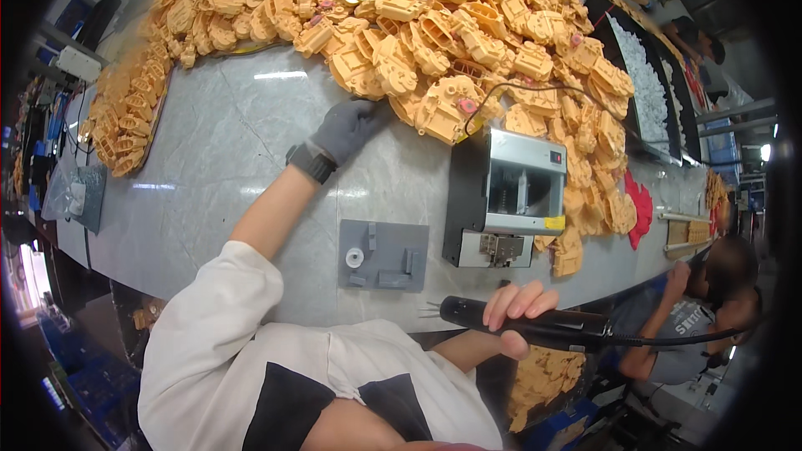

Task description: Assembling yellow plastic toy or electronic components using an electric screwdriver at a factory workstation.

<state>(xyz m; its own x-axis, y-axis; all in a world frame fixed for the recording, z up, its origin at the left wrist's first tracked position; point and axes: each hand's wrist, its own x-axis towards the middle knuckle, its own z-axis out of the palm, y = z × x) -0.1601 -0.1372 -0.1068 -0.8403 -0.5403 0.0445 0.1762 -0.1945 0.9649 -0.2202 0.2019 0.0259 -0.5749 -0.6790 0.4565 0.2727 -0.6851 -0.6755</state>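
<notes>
Black tool (575, 328) lies clamped across the right grip (518, 316); I cannot tell whether the left grip (347, 129) holds orange parts (441, 110).

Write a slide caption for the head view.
Gloved left hand at a heap of orange parts; bare right hand holds a black corded tool.

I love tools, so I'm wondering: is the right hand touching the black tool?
Touching. The head view shows the right hand gripping the black tool, its fingers on one side and thumb on the other.

Matt plastic parts (394, 67), smooth black plastic tool (581, 330), glossy tabletop (225, 125), matt cloth glove (342, 132)
</notes>
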